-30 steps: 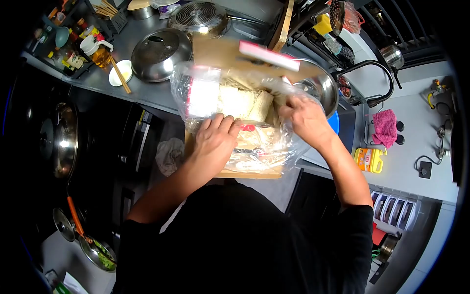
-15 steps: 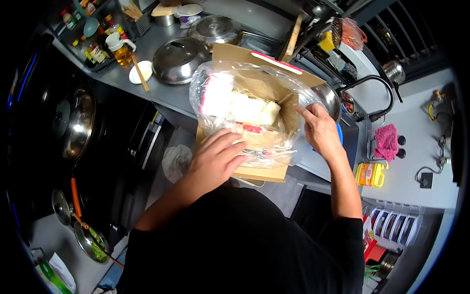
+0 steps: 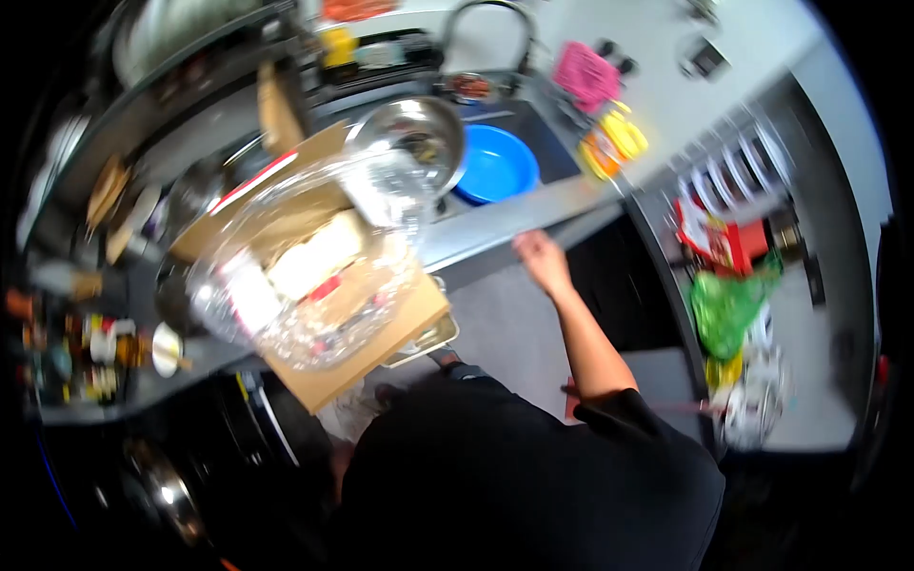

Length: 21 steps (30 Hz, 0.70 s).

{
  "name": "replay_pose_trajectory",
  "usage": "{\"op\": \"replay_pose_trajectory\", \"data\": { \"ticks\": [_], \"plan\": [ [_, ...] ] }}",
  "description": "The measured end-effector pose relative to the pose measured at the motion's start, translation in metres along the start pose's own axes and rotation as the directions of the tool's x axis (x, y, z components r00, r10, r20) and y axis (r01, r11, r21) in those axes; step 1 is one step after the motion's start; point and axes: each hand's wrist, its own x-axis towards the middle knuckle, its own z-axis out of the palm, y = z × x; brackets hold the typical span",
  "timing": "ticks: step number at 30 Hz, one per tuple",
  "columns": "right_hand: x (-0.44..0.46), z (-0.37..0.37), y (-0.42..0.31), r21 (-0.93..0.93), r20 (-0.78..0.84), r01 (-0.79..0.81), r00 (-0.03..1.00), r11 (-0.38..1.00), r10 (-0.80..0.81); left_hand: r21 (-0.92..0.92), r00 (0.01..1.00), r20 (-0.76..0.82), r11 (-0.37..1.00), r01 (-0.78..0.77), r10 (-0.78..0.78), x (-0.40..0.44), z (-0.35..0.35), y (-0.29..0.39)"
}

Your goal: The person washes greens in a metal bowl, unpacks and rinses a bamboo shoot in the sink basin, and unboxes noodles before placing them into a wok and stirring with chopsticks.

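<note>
My right hand (image 3: 541, 262) is off the box, in the air by the counter's front edge below the blue basin. Its fingers look loosely curled, with nothing seen in them, though motion blurs them. Only a dark, smeared bit of my left hand or forearm (image 3: 340, 466) shows beside my black shirt; its fingers are hidden. The open cardboard box (image 3: 405, 328) rests at the counter edge, lined with a clear plastic bag (image 3: 328, 350). Inside lie pale, whitish bundles (image 3: 317, 255), which look like dried noodles, with a red label on the wrapping.
A steel bowl (image 3: 414, 133) stands beside the box, and a blue basin (image 3: 497, 165) sits at the sink. Past them are a yellow jug (image 3: 612, 145) and a pink cloth (image 3: 586, 76). A green bag (image 3: 731, 309) lies on the right-hand shelf. Grey floor (image 3: 509, 328) shows below.
Both hands have let go of the box and bag. My view has turned right, so the box appears further left. My right hand has drawn away toward my right side.
</note>
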Motion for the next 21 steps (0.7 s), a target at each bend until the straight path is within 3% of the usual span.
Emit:
{"op": "replay_pose_trajectory", "data": {
  "ticks": [1,2,3,4,5,6,8,10,13,17,18,19,21],
  "plan": [
    [-0.03,0.002,0.034,-0.359,0.304,-0.142,0.917,0.923,0.26,-0.089,0.958,0.266,0.987,0.135,-0.107,-0.002,-0.008,0.013],
    [-0.061,0.006,0.064,-0.523,0.595,-0.154,0.638,0.838,0.489,-0.205,0.896,0.388,0.928,0.311,-0.215,0.01,-0.019,0.021],
    [-0.106,0.009,0.085,-0.695,0.607,0.064,0.587,0.716,0.536,-0.3,0.831,0.465,0.829,0.473,-0.306,0.023,-0.028,0.03],
    [-0.142,0.001,0.082,-0.781,0.553,0.057,0.528,0.622,0.645,-0.357,0.78,0.512,0.737,0.574,-0.359,0.039,-0.036,0.041],
    [-0.18,0.014,0.112,-0.782,0.496,-0.1,0.499,0.615,0.711,-0.393,0.775,0.516,0.703,0.593,-0.366,0.057,-0.045,0.05],
    [-0.224,0.031,0.16,-0.687,0.522,-0.197,0.536,0.699,0.664,-0.426,0.775,0.515,0.675,0.603,-0.367,0.072,-0.053,0.06],
    [-0.285,0.037,0.182,-0.66,0.46,-0.464,0.372,0.591,0.806,-0.472,0.794,0.491,0.656,0.589,-0.359,0.102,-0.067,0.08],
    [-0.331,0.034,0.19,-0.736,0.551,-0.225,0.351,0.639,0.757,-0.517,0.826,0.451,0.656,0.55,-0.338,0.131,-0.082,0.107],
    [-0.308,-0.003,0.173,-0.635,0.489,-0.657,0.067,0.407,0.87,-0.585,0.877,0.375,0.657,0.475,-0.301,0.172,-0.104,0.154],
    [-0.247,-0.003,0.229,-0.523,0.549,-0.682,0.19,0.512,0.814,-0.632,0.926,0.28,0.677,0.377,-0.255,0.214,-0.132,0.225],
    [-0.231,0.005,0.259,-0.51,0.669,-0.434,0.342,0.743,0.66,-0.64,0.935,0.259,0.681,0.355,-0.244,0.221,-0.138,0.246],
    [-0.217,0.01,0.29,-0.448,0.779,-0.133,0.428,0.884,0.459,-0.646,0.941,0.242,0.684,0.338,-0.237,0.228,-0.145,0.266],
    [-0.19,-0.014,0.301,-0.311,0.668,-0.389,0.56,0.867,0.491,-0.646,0.953,0.21,0.701,0.303,-0.219,0.242,-0.153,0.304]
  ]
}}
